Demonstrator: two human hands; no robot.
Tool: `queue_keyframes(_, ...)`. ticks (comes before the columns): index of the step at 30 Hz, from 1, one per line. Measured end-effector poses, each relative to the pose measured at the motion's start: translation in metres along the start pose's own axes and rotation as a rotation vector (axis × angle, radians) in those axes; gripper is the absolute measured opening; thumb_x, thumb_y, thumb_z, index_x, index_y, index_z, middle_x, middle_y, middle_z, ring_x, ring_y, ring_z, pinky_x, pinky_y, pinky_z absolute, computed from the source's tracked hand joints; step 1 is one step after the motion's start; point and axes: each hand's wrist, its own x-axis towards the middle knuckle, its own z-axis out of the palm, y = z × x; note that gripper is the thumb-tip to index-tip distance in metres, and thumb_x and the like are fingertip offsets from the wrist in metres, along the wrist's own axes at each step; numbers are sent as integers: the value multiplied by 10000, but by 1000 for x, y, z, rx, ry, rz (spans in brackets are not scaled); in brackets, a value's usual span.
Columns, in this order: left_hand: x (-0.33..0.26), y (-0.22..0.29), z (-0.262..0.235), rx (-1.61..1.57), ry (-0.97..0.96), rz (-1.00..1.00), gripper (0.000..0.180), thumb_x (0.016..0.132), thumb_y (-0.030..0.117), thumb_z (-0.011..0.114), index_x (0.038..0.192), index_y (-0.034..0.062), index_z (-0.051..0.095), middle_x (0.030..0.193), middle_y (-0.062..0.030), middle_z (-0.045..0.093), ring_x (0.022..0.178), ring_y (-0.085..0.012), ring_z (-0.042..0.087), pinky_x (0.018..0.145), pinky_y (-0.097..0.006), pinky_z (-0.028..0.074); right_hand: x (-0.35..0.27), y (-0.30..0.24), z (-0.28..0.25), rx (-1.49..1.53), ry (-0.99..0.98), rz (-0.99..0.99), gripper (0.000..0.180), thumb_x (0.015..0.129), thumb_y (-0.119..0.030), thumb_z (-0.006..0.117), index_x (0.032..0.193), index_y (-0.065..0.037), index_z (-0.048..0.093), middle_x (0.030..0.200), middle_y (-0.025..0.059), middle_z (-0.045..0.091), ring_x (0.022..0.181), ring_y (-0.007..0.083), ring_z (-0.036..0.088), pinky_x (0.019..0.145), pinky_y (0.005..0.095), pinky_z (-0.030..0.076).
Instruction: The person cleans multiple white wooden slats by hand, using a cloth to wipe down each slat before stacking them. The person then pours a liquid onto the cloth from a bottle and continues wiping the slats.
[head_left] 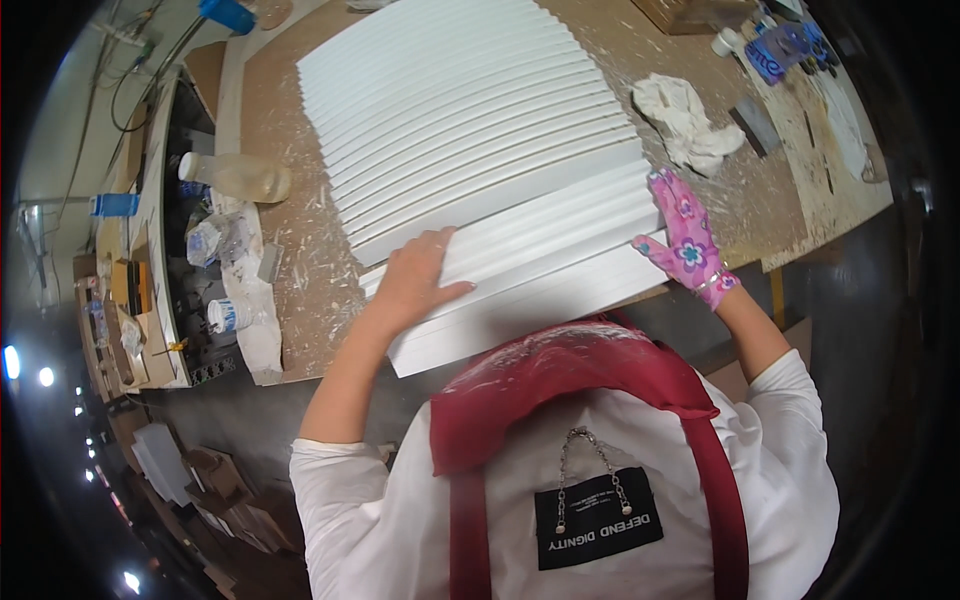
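Observation:
Many long white slats (470,120) lie side by side on the worktable, overlapping in a ridged row. Nearest me, a group of white slats (540,262) sits at the table's front edge, with one wider flat face toward my body. My bare left hand (413,278) grips the left end of this group, its thumb stretched over the top. At the right end is my right hand (690,242), in a pink flowered glove, with its fingers along the slat ends and its thumb on top. Parts of the fingers are hidden behind the slats.
On the right lie a crumpled white cloth (685,122) and a grey sanding block (756,126). A cloudy plastic bottle (240,177) rests on its side at the left, above a white tub (228,315). Brown board (285,230) scattered with white flecks covers the tabletop.

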Motion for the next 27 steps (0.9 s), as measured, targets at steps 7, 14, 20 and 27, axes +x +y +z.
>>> queue_keyframes(7, -6, 14, 2, 152, -22, 36, 856, 625, 270, 819, 1333, 54, 389, 1156, -136, 520, 1056, -322, 525, 826, -459, 427, 36, -14, -32, -64, 100, -159, 797, 809, -396, 680, 1424, -14, 345, 1432, 205, 381, 1309, 376, 371, 1098, 441, 292)
queue_keyframes(14, -5, 39, -48, 680, 486, 306, 520, 691, 167, 704, 1185, 133, 543, 1073, -29, 570, 963, -185, 560, 781, -348, 403, 173, -24, -16, 681, -1139, -318, 541, 944, -437, 509, 1300, -31, 528, 1308, 116, 558, 1181, 235, 523, 1017, 333, 400)
queue_keyframes(20, -37, 27, -51, 811, 610, 289, 448, 768, 180, 686, 1197, 174, 556, 1113, -13, 578, 979, -180, 565, 817, -334, 386, 173, -115, -17, 813, -1240, -112, 701, 822, -514, 680, 1270, 7, 540, 1160, 110, 607, 1064, 190, 546, 944, 308, 423)
queue_keyframes(27, -89, -24, -8, -89, 701, -451, 824, 651, 184, 829, 1355, 42, 424, 1263, -169, 501, 1142, -356, 493, 954, -430, 405, 138, -106, 8, 223, -642, -479, 837, 741, -495, 721, 1350, -10, 415, 1127, 192, 563, 1032, 348, 559, 910, 395, 450)
